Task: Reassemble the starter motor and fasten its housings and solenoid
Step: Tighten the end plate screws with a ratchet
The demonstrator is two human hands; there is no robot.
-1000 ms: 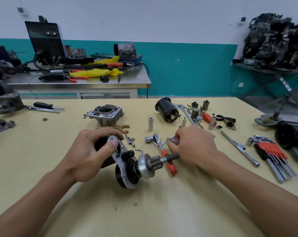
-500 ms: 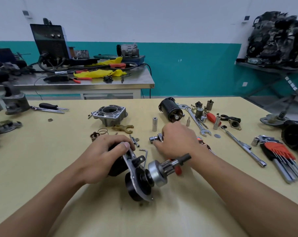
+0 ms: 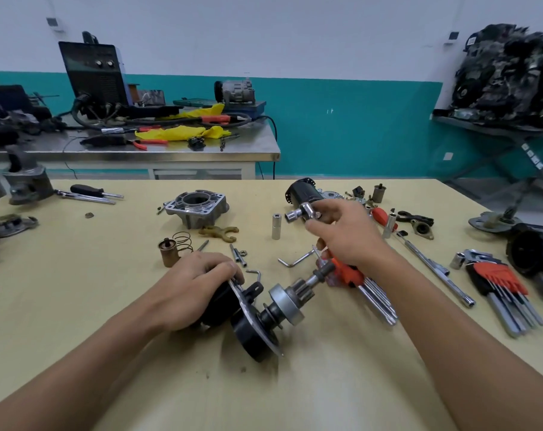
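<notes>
the left hand presses on the motor part. the right hand, at two o'clock, pinches a wrench. the round part might roll away.

Pale yellow bench, faintly speckled near the front edge. Black motor body with a bright silver plate and a steel-grey pinion gear. Chrome ratchet with an orange-red handle. Dull silver cast housing toward the far edge. Brass-coloured plunger beside a thin wire-grey spring. Tan-bronze fork lever. Red holder with silver hex keys near the right edge. Black-handled screwdriver toward the far left corner. Teal band on a white wall. Bright yellow cloth on a steel-grey back table.
</notes>
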